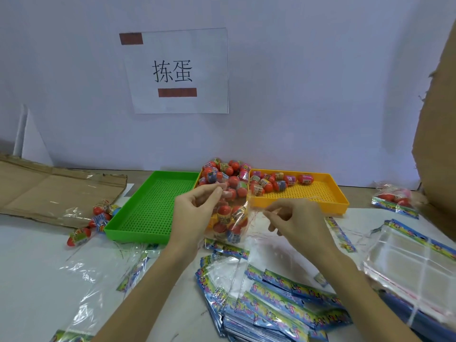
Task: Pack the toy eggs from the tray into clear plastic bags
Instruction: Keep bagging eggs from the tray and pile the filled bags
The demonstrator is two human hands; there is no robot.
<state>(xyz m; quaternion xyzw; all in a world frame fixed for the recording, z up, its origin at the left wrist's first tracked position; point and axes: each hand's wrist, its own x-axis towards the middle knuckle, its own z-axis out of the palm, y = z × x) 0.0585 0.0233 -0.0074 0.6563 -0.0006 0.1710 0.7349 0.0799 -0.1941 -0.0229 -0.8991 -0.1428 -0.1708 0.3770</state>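
— Where is the bag being filled?

— The clear bag (228, 222) hangs upright between the two hands, just in front of the trays, with several red toy eggs (223, 213) already inside. The left hand (195, 211) pinches its top edge between thumb and fingertips, probably so the weight of the eggs pulls the mouth straight. The right hand (293, 218) has its fingers curled in a pinch on a thin strip of film beside the bag's top; it looks like a seal strip being peeled, though the film is too fine to be sure.

— And what surrounds it?

— Behind it the orange tray (340, 198) holds loose eggs, piled highest at its left end. The green tray (153, 206) sits touching its left side. Filled bags (394, 198) lie far right, a few eggs (98, 218) left of the green tray. Empty printed bags (271, 292) litter the table below the forearms, so a dropped bag would land among them.
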